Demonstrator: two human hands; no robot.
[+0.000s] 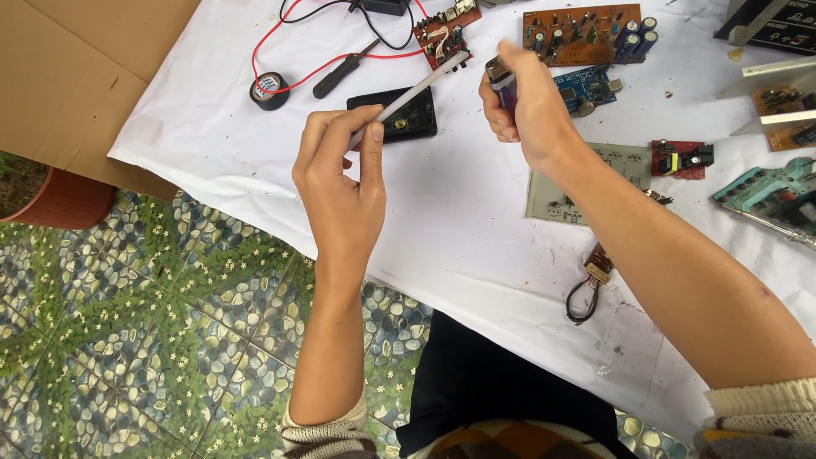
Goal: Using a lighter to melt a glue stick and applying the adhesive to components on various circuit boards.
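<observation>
White-cloth surface, several circuit boards lying around, one tape roll, one screwdriver. Left hand fingers pinch one white rod; right hand fingers wrap one purple lighter at its tip.

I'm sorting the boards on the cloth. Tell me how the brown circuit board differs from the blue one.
The brown circuit board is longer than the blue circuit board. The brown one carries a cluster of upright blue cylinders at its right end; the blue one shows mostly low parts. The right hand partly covers the blue one. Both lie flat.
</observation>
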